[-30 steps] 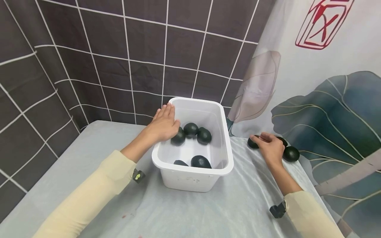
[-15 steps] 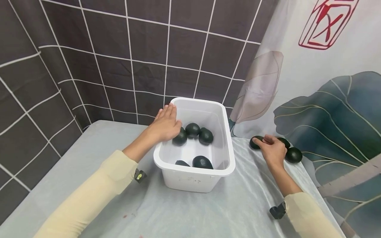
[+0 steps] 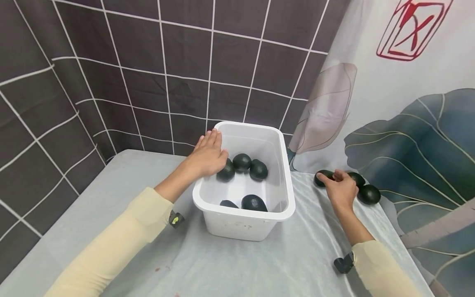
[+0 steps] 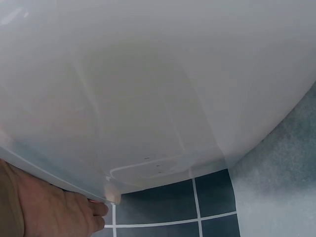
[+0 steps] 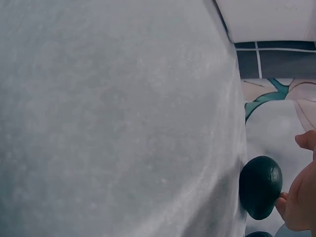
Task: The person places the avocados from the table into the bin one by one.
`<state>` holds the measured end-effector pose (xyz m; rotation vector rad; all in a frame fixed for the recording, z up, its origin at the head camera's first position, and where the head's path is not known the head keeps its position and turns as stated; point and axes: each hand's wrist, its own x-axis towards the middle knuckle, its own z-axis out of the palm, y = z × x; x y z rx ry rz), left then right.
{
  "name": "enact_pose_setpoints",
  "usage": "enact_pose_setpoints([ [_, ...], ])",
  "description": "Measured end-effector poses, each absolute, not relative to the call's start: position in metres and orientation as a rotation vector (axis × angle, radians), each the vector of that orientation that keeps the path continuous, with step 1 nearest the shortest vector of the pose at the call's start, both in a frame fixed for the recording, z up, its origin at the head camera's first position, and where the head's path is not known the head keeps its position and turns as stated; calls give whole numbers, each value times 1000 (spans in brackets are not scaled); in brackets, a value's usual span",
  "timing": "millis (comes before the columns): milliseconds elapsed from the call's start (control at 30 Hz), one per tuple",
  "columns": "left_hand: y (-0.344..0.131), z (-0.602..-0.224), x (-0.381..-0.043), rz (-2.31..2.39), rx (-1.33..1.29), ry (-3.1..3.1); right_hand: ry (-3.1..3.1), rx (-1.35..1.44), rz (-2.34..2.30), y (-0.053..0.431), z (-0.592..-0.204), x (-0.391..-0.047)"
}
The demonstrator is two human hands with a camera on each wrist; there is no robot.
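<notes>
My left hand (image 3: pixel 207 159) rests on the left rim of a white plastic tub (image 3: pixel 287 181), fingers straight along it. In the left wrist view, that hand (image 4: pixel 59 210) lies against the tub's wall (image 4: pixel 143 123). My right hand (image 3: pixel 341 189) is over the table at right, beside a dark green avocado (image 3: pixel 322 176); the thumb overlaps it in the head view. The right wrist view shows the avocado (image 5: pixel 260 187) with a fingertip at its side and the thumb (image 5: pixel 306 140) apart from it. Two more avocados lie right of this hand, the middle one (image 3: pixel 357 179) and the outer one (image 3: pixel 369 194).
Several avocados lie in the tub, among them a front one (image 3: pixel 254 202) and a back one (image 3: pixel 242 162). A pale cloth (image 3: pixel 237 268) covers the table. A dark grid-patterned curtain (image 3: pixel 185 53) hangs behind, and a leaf-patterned curtain (image 3: pixel 415 152) hangs close at right.
The head view has shifted slightly, so everything sits a little further right. The right hand has uncovered more of the leftmost avocado beside it. The left hand stays on the rim.
</notes>
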<state>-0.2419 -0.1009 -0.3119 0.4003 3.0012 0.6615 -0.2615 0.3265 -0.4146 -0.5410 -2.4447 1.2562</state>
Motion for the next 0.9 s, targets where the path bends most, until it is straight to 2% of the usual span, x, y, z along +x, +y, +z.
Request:
enact_pose_setpoints([
  [900,-100,-313,-246,658,378,3001,-2465,-699,1258,336,-434,-276],
])
